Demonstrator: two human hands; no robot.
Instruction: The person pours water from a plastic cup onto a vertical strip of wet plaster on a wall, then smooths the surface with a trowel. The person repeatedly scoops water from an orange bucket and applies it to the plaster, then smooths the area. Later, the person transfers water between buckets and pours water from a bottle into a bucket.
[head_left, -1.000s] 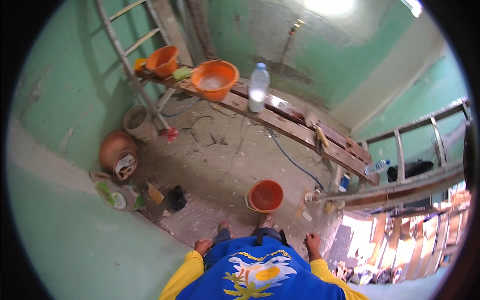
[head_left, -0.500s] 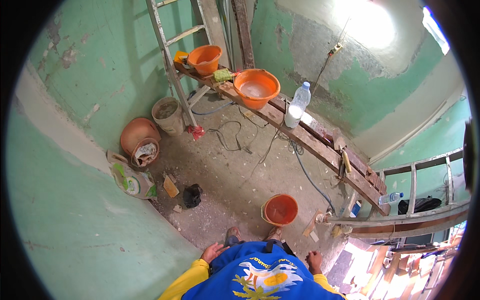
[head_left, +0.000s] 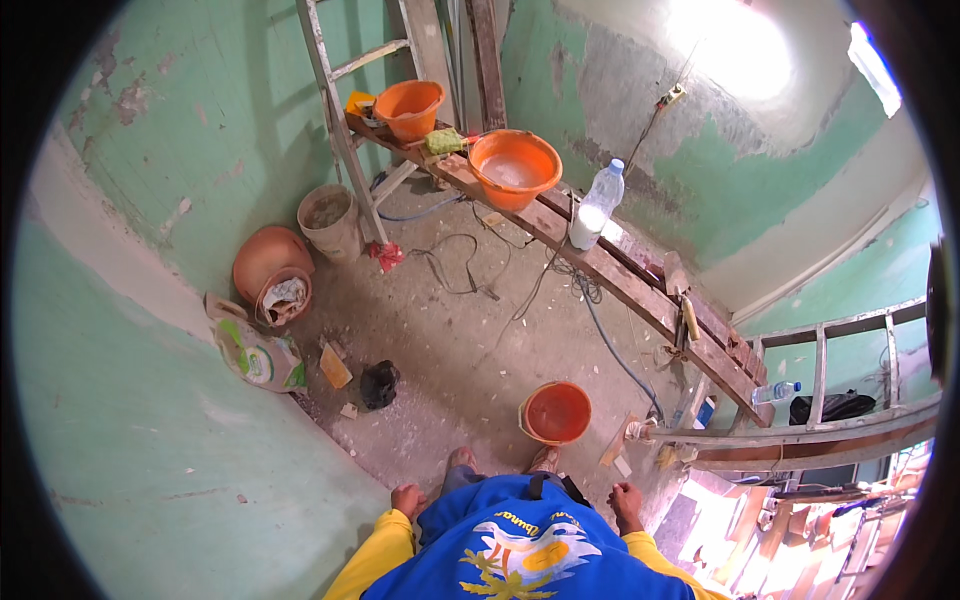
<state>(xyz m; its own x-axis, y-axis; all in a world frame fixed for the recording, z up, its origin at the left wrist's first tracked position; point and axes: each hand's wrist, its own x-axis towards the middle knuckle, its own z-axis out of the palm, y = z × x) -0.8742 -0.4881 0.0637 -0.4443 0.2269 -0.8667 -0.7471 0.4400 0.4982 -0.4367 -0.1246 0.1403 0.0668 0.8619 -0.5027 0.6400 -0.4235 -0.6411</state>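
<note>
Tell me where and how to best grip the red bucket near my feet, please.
Grip the red bucket probably best by opposite sides of its rim, left hand and right hand coming from above: it stands upright, its wide mouth facing up.

A: From where do we look?
B: We view steeply downward from head height, through the left fisheye camera.
A: What range do we cover?
B: Nearest, the blue shirt [head_left: 530, 545], lower edge; farther, the wooden plank [head_left: 632, 289].

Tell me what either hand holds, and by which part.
Nothing is seen held: the left hand and the right hand show no object, and the bucket stands untouched on the floor.
</note>
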